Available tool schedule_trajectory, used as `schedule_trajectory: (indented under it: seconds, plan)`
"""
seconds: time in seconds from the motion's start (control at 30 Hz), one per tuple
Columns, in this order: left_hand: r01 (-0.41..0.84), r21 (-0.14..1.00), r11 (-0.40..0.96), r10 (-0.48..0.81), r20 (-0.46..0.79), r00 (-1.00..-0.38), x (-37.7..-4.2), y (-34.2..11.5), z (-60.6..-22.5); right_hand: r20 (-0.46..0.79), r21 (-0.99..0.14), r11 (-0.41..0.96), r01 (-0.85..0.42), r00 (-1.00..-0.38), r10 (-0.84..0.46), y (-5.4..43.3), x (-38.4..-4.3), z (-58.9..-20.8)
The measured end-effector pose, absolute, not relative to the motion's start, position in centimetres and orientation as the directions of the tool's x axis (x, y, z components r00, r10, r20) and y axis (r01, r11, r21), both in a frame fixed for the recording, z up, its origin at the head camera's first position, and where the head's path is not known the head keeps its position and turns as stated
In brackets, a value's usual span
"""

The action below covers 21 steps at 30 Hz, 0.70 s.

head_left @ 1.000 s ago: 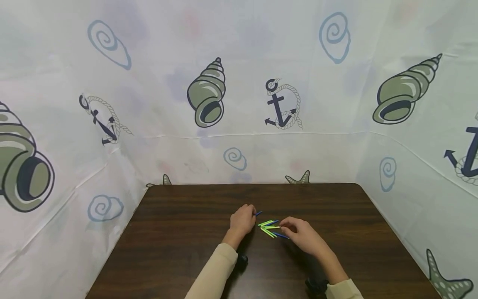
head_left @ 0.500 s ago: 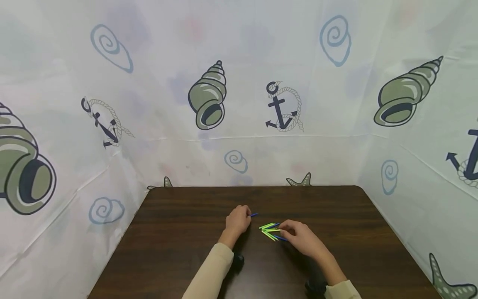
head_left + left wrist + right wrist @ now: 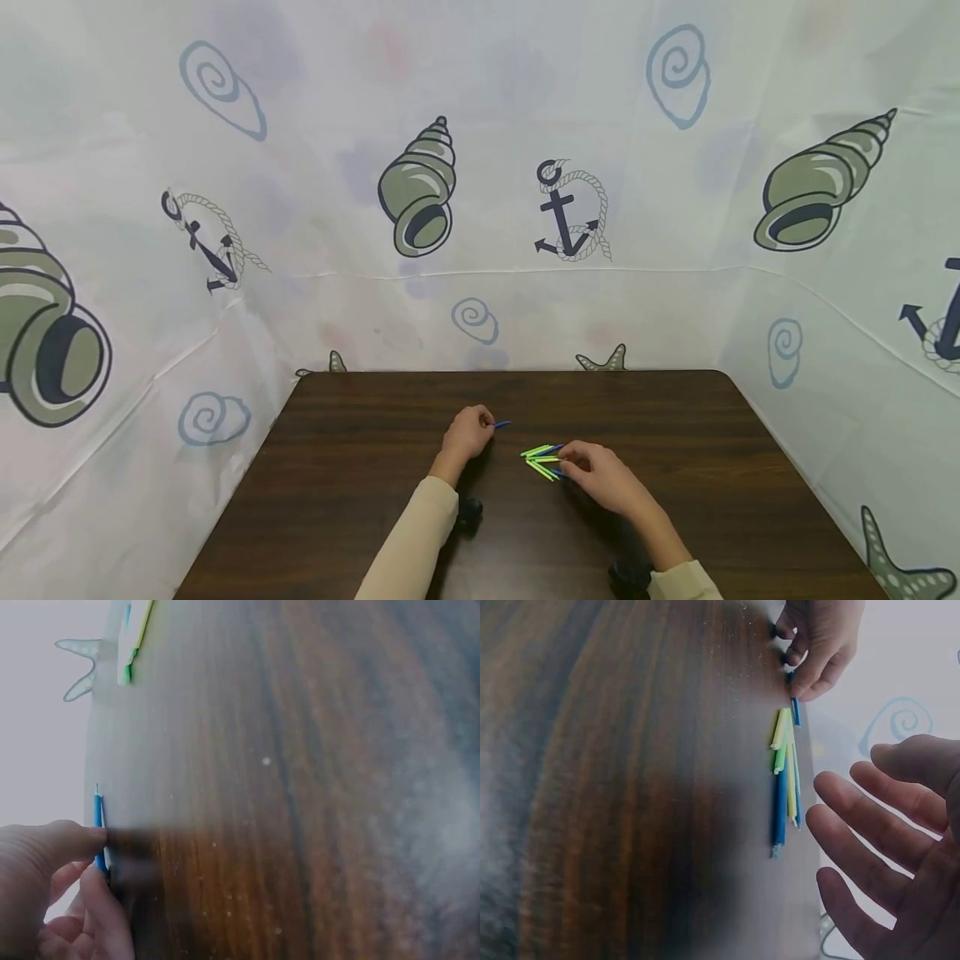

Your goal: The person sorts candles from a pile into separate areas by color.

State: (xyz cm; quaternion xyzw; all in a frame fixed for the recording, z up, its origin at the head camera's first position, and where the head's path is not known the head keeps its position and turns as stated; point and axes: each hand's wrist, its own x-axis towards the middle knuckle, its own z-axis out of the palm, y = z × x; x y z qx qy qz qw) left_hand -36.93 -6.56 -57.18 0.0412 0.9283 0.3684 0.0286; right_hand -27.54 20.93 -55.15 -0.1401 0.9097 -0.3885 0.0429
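My left hand (image 3: 467, 433) pinches a thin blue candle (image 3: 502, 425) between thumb and fingertips, low over the table. In the left wrist view that blue candle (image 3: 97, 811) points away from the hand, a fine wick at its tip. To its right lies a group of yellow-green candles (image 3: 540, 469) and blue ones, fanned into an arrow-like shape pointing left. Beside the group's right end is my right hand (image 3: 606, 479). Seen from the right wrist, this hand (image 3: 900, 847) has loosely spread fingers with nothing between them, apart from the candles (image 3: 781, 802).
Everything lies on a dark brown wood-grain table (image 3: 360, 467). Behind and at the sides hangs a white cloth (image 3: 315, 183) printed with shells, anchors and starfish. A dark wrist camera (image 3: 471, 515) sits by the left sleeve, another (image 3: 630, 575) by the right.
My left hand has moved left and slightly away from the group, carrying the blue candle with it. The right hand stays nearly in place by the group's right end.
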Motion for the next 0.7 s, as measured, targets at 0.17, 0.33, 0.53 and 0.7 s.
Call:
schedule_trajectory:
  seconds: [0.17,0.33,0.53,0.7]
  plan:
    - [0.037,0.706,0.707,0.076,-0.023,-0.997,-37.0,-7.0,-57.4,0.028,-0.72,0.66,-0.215,-0.959,-0.282,20.6,-28.0,-54.9]
    - [0.059,0.702,0.709,0.092,-0.009,-0.996,-37.2,-7.1,-57.9,0.036,-0.701,0.673,-0.236,-0.954,-0.297,20.2,-28.6,-54.8]
    - [0.068,0.695,0.716,0.091,0.004,-0.996,-37.1,-7.1,-57.9,0.055,-0.654,0.707,-0.268,-0.949,-0.309,19.5,-29.6,-54.4]
    - [0.074,0.689,0.721,0.091,0.012,-0.996,-36.7,-7.0,-58.0,0.07,-0.624,0.725,-0.29,-0.945,-0.319,19.0,-30.3,-54.7]
